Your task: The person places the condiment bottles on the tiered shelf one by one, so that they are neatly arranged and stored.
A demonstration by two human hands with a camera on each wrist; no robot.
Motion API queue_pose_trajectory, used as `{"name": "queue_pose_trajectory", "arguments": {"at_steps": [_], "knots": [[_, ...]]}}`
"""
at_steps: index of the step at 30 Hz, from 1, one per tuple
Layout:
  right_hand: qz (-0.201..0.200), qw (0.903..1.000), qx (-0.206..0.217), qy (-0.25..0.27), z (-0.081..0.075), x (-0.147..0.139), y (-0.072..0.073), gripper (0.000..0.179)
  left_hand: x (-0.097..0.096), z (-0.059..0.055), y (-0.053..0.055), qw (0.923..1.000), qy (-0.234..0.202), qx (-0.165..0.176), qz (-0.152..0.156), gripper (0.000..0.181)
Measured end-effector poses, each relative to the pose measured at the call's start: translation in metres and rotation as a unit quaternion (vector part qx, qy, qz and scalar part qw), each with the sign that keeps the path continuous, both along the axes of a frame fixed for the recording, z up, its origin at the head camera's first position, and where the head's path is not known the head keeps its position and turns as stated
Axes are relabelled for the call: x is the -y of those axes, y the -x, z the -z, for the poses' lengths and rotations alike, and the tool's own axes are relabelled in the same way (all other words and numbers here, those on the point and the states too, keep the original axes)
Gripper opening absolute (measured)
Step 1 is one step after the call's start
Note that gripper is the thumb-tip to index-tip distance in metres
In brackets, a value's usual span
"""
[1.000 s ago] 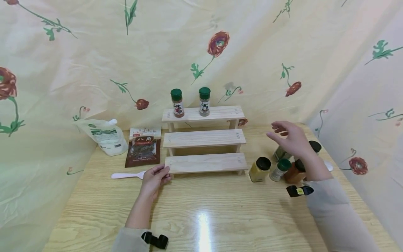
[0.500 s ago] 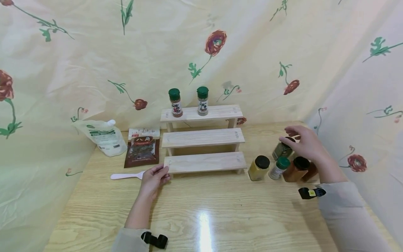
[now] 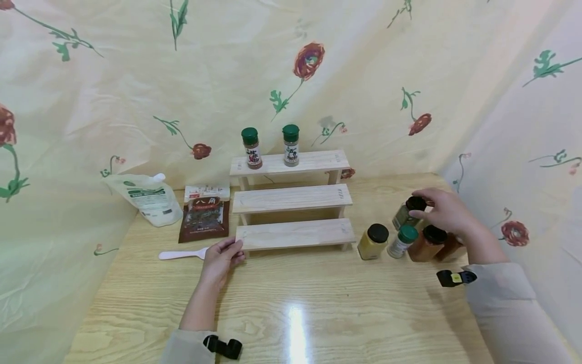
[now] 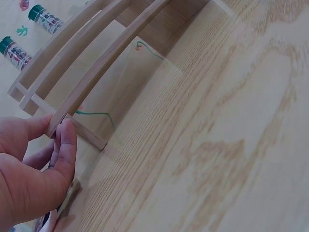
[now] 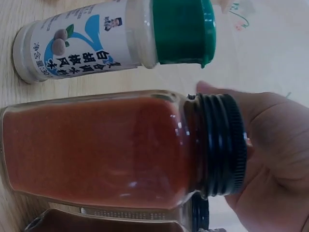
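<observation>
black-lidded green spice jar [image 3: 404, 217]: pinched in right hand [image 3: 443, 210]; if dragged low, risked toppling orange-red jar [image 3: 425, 248] at five o'clock.

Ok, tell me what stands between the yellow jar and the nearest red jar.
One green-capped shaker stands there, shown in the head view.
</observation>
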State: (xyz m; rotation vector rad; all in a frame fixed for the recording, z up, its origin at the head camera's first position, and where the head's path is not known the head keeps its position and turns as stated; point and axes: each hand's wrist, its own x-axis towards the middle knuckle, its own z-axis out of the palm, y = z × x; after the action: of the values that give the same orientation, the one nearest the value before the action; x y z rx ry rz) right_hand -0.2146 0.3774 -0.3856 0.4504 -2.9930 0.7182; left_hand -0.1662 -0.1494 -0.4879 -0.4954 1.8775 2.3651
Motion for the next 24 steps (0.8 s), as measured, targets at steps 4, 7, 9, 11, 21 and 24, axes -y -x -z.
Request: {"name": "queue_pose_trajectory", "arguments": {"at_steps": [4,7,9,11,21,24], "knots": [[-0.006,0.9993,0.029,-0.021,0.0017,-0.0024,0.0039,0.060,0.0005,0.0010,-0.0001,1.0000,-0.002,-0.003,0.001,0.042],[-0.013,0.9987,0.036,-0.032,0.0013,-0.0033,0.0059,0.061,0.0008,0.0011,0.0002,1.0000,-0.002,-0.003,0.002,0.042],[-0.017,0.9982,0.042,-0.040,0.0013,-0.0040,0.0071,0.063,0.0009,0.0008,0.0003,1.0000,-0.002,-0.003,0.001,0.041],[-0.019,0.9974,0.049,-0.048,0.0012,-0.0051,0.0073,0.065,0.0006,0.0005,0.0002,1.0000,-0.004,-0.002,0.001,0.041],[0.004,0.9988,0.028,-0.040,0.0095,-0.0053,0.0084,0.060,0.0001,0.0002,0.0000,1.0000,-0.004,-0.003,0.000,0.039],[0.013,0.9993,0.021,-0.027,0.0096,-0.0045,0.0085,0.060,0.0006,0.0001,-0.0004,1.0000,-0.004,-0.005,0.001,0.040]]}}
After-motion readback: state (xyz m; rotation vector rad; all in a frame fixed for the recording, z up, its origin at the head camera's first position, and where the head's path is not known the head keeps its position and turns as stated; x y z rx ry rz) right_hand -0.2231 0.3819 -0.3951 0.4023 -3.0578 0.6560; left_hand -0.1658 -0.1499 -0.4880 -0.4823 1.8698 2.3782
